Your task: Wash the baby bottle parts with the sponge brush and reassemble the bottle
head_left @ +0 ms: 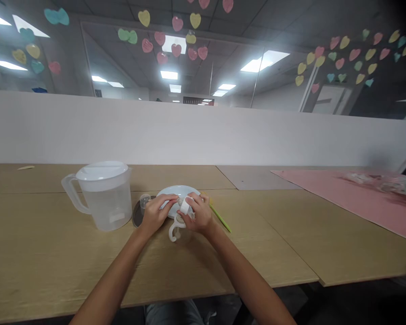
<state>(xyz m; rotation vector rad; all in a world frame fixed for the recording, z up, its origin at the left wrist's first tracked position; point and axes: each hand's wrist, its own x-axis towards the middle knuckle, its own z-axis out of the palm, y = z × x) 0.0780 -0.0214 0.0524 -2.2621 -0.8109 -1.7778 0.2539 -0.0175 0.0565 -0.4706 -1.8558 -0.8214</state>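
My right hand is closed around a small white round piece, held above the near rim of a white plate. Close beside it, the fingertips of my left hand are pinched together; what they hold is too small to make out. Below my right hand is a white hook-shaped piece; whether it joins the round piece I cannot tell. To the left of my left hand are a small clear cup and a dark round disc, partly hidden.
A clear lidded plastic pitcher stands on the wooden table at the left. Right of the plate lies a green stick. A pink mat with blurred plastic-wrapped items covers the far right. Behind runs a white low wall.
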